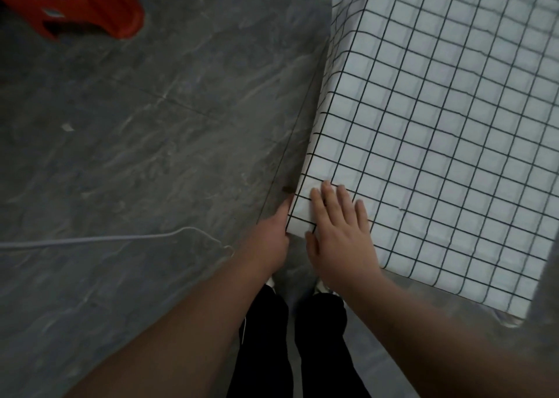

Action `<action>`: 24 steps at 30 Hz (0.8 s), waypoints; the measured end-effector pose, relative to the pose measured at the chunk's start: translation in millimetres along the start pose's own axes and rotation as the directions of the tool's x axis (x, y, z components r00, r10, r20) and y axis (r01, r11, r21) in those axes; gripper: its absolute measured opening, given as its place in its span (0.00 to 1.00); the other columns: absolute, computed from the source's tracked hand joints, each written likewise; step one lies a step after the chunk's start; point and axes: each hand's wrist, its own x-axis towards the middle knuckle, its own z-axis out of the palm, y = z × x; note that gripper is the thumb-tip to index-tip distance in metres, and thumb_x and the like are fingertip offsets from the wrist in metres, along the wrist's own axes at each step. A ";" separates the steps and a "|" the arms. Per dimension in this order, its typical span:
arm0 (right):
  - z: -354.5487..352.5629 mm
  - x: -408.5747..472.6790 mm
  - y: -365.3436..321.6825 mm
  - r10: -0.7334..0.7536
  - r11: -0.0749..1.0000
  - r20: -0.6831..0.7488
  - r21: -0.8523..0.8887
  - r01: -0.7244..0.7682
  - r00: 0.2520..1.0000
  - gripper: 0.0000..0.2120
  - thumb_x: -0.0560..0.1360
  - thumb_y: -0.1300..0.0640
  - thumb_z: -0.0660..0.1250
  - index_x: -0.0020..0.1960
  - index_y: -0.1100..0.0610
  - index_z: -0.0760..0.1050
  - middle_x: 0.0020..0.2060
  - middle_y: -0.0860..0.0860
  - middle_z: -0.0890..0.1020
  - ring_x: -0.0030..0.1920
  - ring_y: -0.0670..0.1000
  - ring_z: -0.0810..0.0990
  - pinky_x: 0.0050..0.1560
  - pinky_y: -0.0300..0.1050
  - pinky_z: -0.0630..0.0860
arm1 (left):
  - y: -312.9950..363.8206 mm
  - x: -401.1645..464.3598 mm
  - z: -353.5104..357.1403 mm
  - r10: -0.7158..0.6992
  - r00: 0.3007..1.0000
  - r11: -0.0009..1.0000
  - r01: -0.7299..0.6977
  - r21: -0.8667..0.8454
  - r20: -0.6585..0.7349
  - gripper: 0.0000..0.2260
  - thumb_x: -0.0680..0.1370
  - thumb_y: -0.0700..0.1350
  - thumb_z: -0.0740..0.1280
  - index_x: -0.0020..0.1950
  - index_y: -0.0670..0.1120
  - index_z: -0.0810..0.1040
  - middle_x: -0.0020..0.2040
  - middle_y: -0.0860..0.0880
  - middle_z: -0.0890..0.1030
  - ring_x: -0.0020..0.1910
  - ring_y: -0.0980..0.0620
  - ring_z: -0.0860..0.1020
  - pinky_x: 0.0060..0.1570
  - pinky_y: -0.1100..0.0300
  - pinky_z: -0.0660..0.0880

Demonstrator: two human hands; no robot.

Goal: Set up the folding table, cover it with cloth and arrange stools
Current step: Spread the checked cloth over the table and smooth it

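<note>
cloth (438,131) draped over desk, grid pattern, hanging down the sides; near corner of desk as landmark. right hand (341,234) flat on top at that corner, fingers straight and spread, pressing cloth down. left hand (272,237) just left of corner, against the hanging flap; fingers hidden behind cloth edge, grip cannot tell. both forearms reaching forward, converging on corner. long edge of desk running away from corner, up and slightly right. red stool (78,4) on floor (151,125), well apart, far left of corner. likely smoothing the corner; stools not yet arranged.
</note>
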 end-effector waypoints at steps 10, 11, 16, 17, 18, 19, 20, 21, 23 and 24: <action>-42.3 7.7 -1.3 0.026 0.985 0.050 0.169 -0.034 0.998 0.31 0.80 0.47 0.56 0.80 0.51 0.52 0.80 0.49 0.52 0.80 0.52 0.46 0.78 0.57 0.50 | 21.6 2.0 -41.2 -0.027 0.997 0.999 0.029 -0.028 0.074 0.44 0.74 0.36 0.65 0.81 0.53 0.40 0.82 0.47 0.49 0.80 0.48 0.52 0.77 0.50 0.54; -49.9 9.5 -1.6 0.033 0.985 0.026 0.169 -0.037 0.999 0.30 0.80 0.47 0.56 0.80 0.51 0.52 0.80 0.50 0.53 0.80 0.52 0.47 0.78 0.56 0.50 | 30.6 3.8 -49.7 -0.015 0.998 0.999 0.017 -0.031 0.055 0.43 0.75 0.36 0.64 0.81 0.52 0.41 0.82 0.48 0.47 0.80 0.48 0.50 0.78 0.50 0.53; -90.1 28.4 7.0 0.105 0.972 -0.111 0.223 -0.078 0.988 0.32 0.80 0.49 0.58 0.80 0.52 0.52 0.80 0.51 0.53 0.80 0.53 0.47 0.79 0.55 0.49 | 85.0 23.9 -84.0 0.090 0.990 0.990 -0.101 -0.101 -0.106 0.35 0.79 0.38 0.61 0.81 0.51 0.49 0.82 0.49 0.52 0.79 0.51 0.53 0.76 0.58 0.51; -96.2 34.6 11.6 0.114 0.970 -0.124 0.229 -0.083 0.986 0.32 0.80 0.49 0.59 0.81 0.52 0.51 0.80 0.51 0.52 0.80 0.53 0.47 0.78 0.56 0.50 | 94.8 30.3 -88.6 0.110 0.985 0.987 -0.124 -0.100 -0.136 0.33 0.79 0.39 0.61 0.81 0.50 0.50 0.81 0.48 0.54 0.79 0.52 0.55 0.74 0.61 0.51; -101.0 42.5 16.9 0.120 0.969 -0.137 0.231 -0.086 0.983 0.33 0.80 0.49 0.59 0.81 0.52 0.50 0.80 0.51 0.51 0.80 0.53 0.46 0.78 0.56 0.50 | 103.5 37.7 -92.2 0.120 0.980 0.986 -0.136 -0.098 -0.158 0.32 0.80 0.40 0.61 0.81 0.50 0.51 0.81 0.48 0.55 0.78 0.52 0.56 0.71 0.64 0.51; -104.1 51.7 22.9 0.125 0.969 -0.147 0.230 -0.089 0.981 0.33 0.80 0.49 0.59 0.81 0.52 0.49 0.81 0.51 0.51 0.80 0.53 0.45 0.78 0.57 0.51 | 111.4 46.2 -94.9 0.124 0.977 0.985 -0.143 -0.100 -0.174 0.30 0.81 0.42 0.61 0.81 0.50 0.52 0.81 0.49 0.57 0.77 0.52 0.58 0.68 0.67 0.51; -106.3 62.5 29.4 0.129 0.969 -0.153 0.230 -0.091 0.980 0.33 0.80 0.50 0.59 0.81 0.52 0.49 0.81 0.52 0.50 0.80 0.53 0.45 0.78 0.58 0.51 | 118.1 56.5 -96.4 0.112 0.977 0.984 -0.135 -0.117 -0.180 0.29 0.82 0.43 0.61 0.81 0.51 0.53 0.81 0.49 0.57 0.77 0.52 0.59 0.65 0.68 0.51; -107.3 73.3 35.8 0.131 0.969 -0.153 0.230 -0.094 0.979 0.34 0.80 0.50 0.59 0.81 0.52 0.48 0.81 0.52 0.49 0.80 0.54 0.45 0.78 0.58 0.50 | 124.1 67.0 -97.7 0.093 0.979 0.982 -0.120 -0.146 -0.181 0.28 0.83 0.44 0.60 0.81 0.51 0.54 0.80 0.50 0.58 0.77 0.52 0.60 0.63 0.69 0.52; -105.9 93.5 48.3 0.125 0.970 -0.146 0.225 -0.090 0.981 0.34 0.80 0.49 0.58 0.81 0.51 0.46 0.81 0.51 0.47 0.80 0.54 0.43 0.78 0.57 0.48 | 133.0 88.3 -97.6 0.050 0.983 0.973 -0.089 -0.215 -0.178 0.27 0.84 0.47 0.60 0.81 0.53 0.55 0.80 0.51 0.60 0.76 0.53 0.61 0.63 0.69 0.52; -104.2 102.0 53.6 0.113 0.974 -0.135 0.211 -0.083 0.984 0.35 0.80 0.49 0.58 0.81 0.51 0.44 0.81 0.51 0.46 0.80 0.54 0.43 0.78 0.57 0.46 | 135.3 97.7 -96.6 0.028 0.984 0.967 -0.071 -0.243 -0.176 0.26 0.84 0.47 0.59 0.81 0.54 0.55 0.79 0.51 0.61 0.76 0.53 0.61 0.63 0.69 0.53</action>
